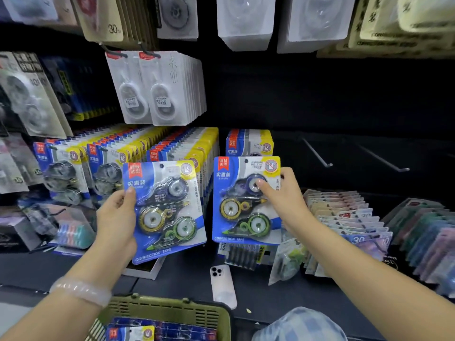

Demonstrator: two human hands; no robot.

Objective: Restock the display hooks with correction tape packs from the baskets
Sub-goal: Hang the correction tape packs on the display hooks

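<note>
My left hand (115,217) grips a blue correction tape pack (167,212) by its left edge, held tilted in front of the full hooks. My right hand (285,195) holds a second blue pack (242,203) by its right side, thumb on the front, upright just below a hook that carries a few like packs (250,142). Rows of the same packs (138,148) fill the hooks to the left. A green basket (170,311) at the bottom holds more packs (130,332).
Two bare metal hooks (317,153) (384,159) stick out at the right. A white phone (222,286) lies on the dark shelf. Stacked card packs (344,217) stand at the right. White tape packs (157,89) hang above.
</note>
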